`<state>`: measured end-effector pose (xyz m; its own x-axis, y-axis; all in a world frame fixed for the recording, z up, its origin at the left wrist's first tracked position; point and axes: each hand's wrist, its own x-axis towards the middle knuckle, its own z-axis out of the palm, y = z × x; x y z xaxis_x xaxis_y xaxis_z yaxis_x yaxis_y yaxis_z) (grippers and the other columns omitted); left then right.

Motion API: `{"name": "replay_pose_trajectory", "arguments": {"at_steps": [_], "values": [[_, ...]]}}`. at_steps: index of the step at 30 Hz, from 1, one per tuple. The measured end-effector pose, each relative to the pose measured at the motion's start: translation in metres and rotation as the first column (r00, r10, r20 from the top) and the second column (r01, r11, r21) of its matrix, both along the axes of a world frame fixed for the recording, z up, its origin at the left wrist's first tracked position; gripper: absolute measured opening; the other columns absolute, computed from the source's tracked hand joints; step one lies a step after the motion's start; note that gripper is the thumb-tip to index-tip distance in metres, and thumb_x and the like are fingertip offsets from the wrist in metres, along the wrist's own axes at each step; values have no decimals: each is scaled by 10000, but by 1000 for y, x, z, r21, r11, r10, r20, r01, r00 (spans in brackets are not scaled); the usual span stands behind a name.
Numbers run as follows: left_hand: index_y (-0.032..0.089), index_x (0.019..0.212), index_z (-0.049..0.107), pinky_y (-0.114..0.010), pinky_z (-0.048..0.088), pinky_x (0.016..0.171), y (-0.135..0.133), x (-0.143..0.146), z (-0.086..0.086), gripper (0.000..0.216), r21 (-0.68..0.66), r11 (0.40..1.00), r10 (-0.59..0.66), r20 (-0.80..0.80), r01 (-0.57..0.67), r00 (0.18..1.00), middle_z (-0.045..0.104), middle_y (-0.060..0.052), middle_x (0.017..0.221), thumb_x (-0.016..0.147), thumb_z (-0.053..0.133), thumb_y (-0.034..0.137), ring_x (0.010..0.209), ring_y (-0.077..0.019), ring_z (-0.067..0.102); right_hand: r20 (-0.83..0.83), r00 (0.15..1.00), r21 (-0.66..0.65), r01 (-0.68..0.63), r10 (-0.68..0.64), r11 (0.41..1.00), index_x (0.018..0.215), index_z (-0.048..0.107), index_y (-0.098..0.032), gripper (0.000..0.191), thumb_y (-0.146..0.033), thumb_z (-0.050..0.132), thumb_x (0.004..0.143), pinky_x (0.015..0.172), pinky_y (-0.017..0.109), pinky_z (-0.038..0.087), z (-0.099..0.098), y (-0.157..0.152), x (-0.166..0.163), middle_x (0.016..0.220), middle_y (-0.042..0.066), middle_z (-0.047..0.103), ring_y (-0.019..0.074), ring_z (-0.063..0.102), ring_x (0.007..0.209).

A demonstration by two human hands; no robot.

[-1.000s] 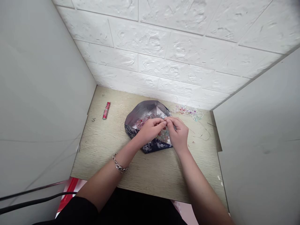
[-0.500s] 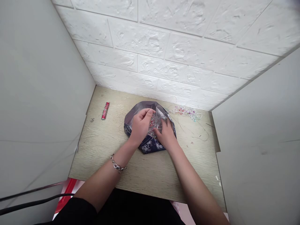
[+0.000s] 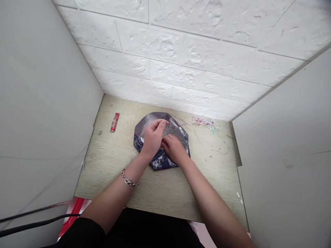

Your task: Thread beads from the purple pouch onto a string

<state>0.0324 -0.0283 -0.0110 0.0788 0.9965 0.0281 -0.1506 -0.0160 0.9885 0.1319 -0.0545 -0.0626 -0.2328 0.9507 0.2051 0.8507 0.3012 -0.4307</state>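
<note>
A dark blue, white-patterned pouch [image 3: 162, 162] with a grey lining lies spread on the table, and small clear and red beads [image 3: 168, 130] fill its middle. Over the beads, my left hand [image 3: 153, 136] is closed in a pinch on a thin needle-like strand [image 3: 164, 117], whose exact kind is too fine to make out. My right hand [image 3: 174, 148] rests in the pouch's right part, its fingers curled among the beads close below the left fingertips. What those fingers hold, if anything, is hidden.
A red patterned tube [image 3: 114, 122] lies at the left, with small metal bits [image 3: 100, 132] beside it. Strings of coloured beads [image 3: 205, 123] lie by the white brick-pattern wall [image 3: 165, 74]. Loose threads [image 3: 221, 150] are at the right. Grey panels [image 3: 284, 144] flank the table.
My right hand has moved left from the pouch's right edge, and its spread fingers have curled in beside my left hand. The left hand keeps its pinch. The view has shifted slightly.
</note>
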Motion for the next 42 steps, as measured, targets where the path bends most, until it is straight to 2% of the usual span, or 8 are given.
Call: {"name": "replay_pose_trajectory", "arguments": {"at_steps": [4,10,14,16,22,27,38,42], "values": [[182,693,532,-175,203,330,6,-3,-2,130,-48,997,70,215,-61,974,233,84,398,716,492,304,324,-29,216,-13,1000,-41,-24,23,999,870,537,-194,180,-246,374,816,664,239,378,0,0,3,813,49,585,143,526,770],[173,703,502,-160,225,339,16,-11,0,69,-186,970,227,461,-156,858,233,82,461,698,497,241,345,-20,227,187,964,-40,202,-191,979,806,525,-186,273,-361,317,831,562,264,364,2,2,7,708,65,595,171,547,632],[174,709,493,-157,234,346,18,-13,0,55,-238,961,244,496,-140,833,226,81,472,697,489,228,350,-19,231,209,913,28,353,-351,935,859,525,-156,237,-237,305,826,600,293,376,2,7,9,806,112,563,192,539,682],[173,704,495,-157,233,345,18,-13,-1,52,-243,961,243,507,-134,827,223,83,468,693,494,224,348,-19,231,210,900,50,379,-381,924,885,532,-149,228,-151,325,789,631,303,384,4,9,10,883,130,536,201,532,730],[161,700,503,-148,234,341,18,-14,-1,51,-260,960,238,554,-106,798,238,86,455,680,511,207,353,-12,250,77,946,44,314,-316,949,909,569,-172,256,-147,371,748,755,301,387,14,20,5,1001,112,484,196,501,869],[153,693,498,-146,240,333,17,-13,1,32,-278,955,251,576,-103,778,243,88,447,681,500,183,343,-8,251,-6,966,-18,257,-257,966,819,611,-184,254,-200,360,784,787,278,369,15,35,2,956,83,496,168,500,870],[140,689,498,-146,249,331,17,-14,4,30,-306,949,252,607,-70,754,258,89,446,680,504,169,341,-10,270,31,970,-64,243,-242,968,730,605,-159,186,-141,420,738,746,268,366,14,48,-1,865,81,530,161,507,788],[141,685,496,-145,252,332,17,-15,4,29,-309,949,249,612,-62,751,261,88,449,680,504,168,344,-11,275,34,970,16,241,-241,970,784,542,-138,183,-182,364,789,726,287,373,12,50,-2,856,99,519,180,490,794]]}}
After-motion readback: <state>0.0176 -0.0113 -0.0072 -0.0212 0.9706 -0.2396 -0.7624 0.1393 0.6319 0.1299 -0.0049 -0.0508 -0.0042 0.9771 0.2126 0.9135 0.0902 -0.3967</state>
